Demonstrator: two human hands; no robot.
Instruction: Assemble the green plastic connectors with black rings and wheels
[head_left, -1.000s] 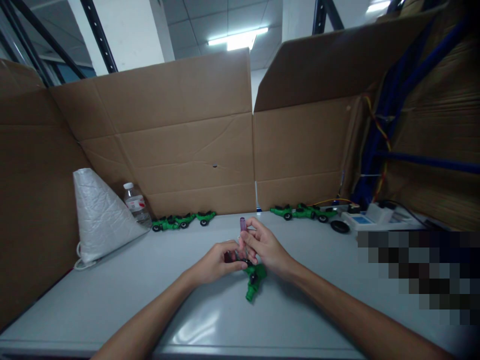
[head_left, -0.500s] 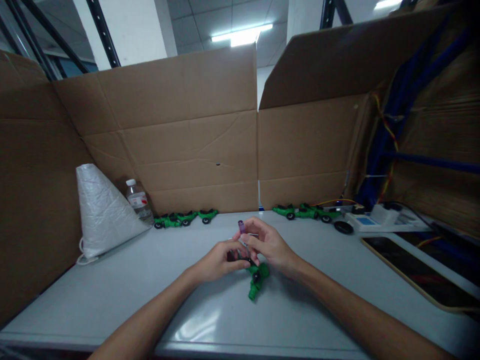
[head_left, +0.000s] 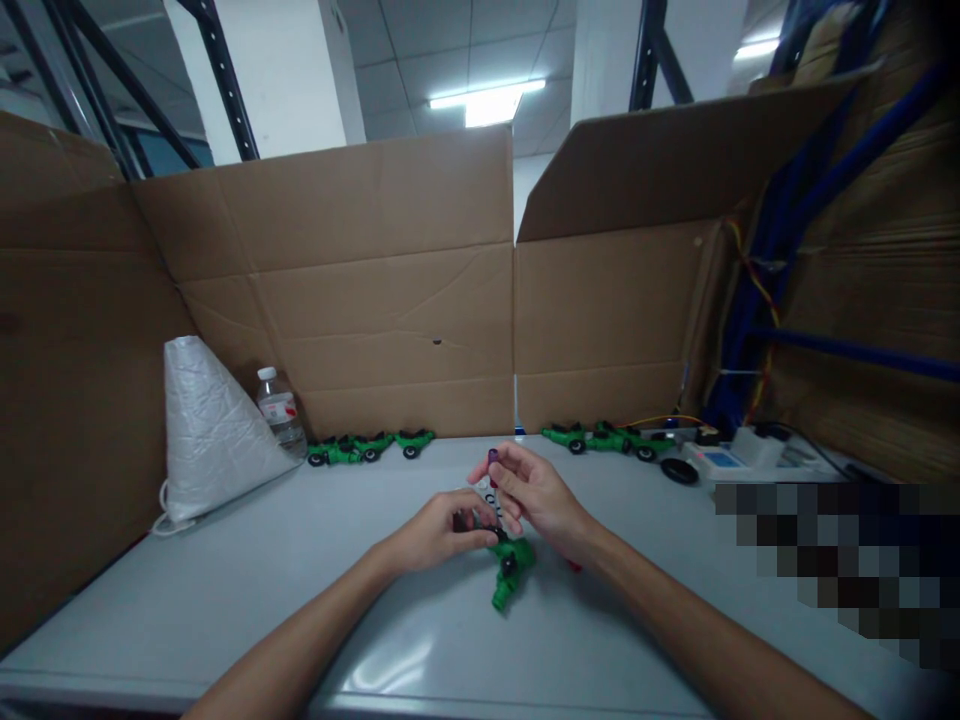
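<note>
A green toy car with black parts is at the middle of the table, tilted, its near end pointing towards me. My left hand is closed around its far part, and its fingers hide much of it. In my right hand a small screwdriver with a purple handle is pinched upright between thumb and fingers. Its thin shaft runs down to the black part of the car; the tip is hidden. Between the hands shows a small white piece with dark marks, which I cannot make out. Beneath my right wrist a bit of something red peeks out.
Green toy cars stand in rows at the back left and back right. A silvery bag and a water bottle are at the left. On the right lie a black ring and a power strip. Cardboard walls enclose the table.
The view has tilted up slightly. The screwdriver stands a little more upright in my right hand, and the red thing under my wrist has come into sight. My left hand keeps its hold.
</note>
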